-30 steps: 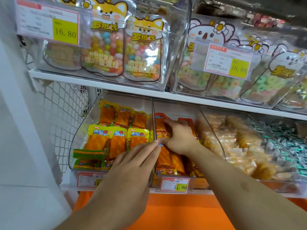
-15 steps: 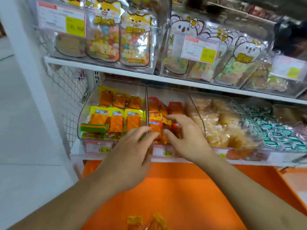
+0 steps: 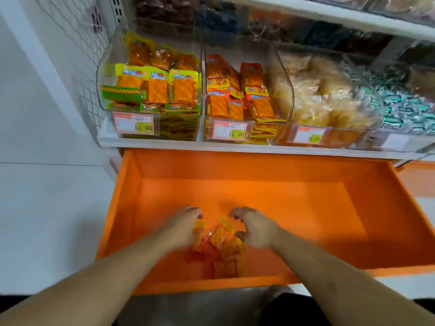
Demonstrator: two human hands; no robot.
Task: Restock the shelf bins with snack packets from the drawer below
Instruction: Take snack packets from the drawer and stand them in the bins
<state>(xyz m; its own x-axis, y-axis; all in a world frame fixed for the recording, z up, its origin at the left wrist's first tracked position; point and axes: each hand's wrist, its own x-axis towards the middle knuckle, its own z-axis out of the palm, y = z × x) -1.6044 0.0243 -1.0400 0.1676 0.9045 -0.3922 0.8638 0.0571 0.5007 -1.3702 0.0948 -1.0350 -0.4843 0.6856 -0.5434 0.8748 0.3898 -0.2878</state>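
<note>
Both hands reach into an open orange drawer below a white shelf. The left hand and right hand, fingers curled, flank a small pile of orange snack packets near the drawer's front, at 6 o'clock; whether they grip any, I cannot tell. At 12 o'clock, clear shelf bins hold packets behind price tags.

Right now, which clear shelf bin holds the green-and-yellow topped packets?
The leftmost bin, beside the wire mesh side panel. Its packets have green-yellow headers; the next bin holds red-orange ones, and the third bin pale snacks.
</note>
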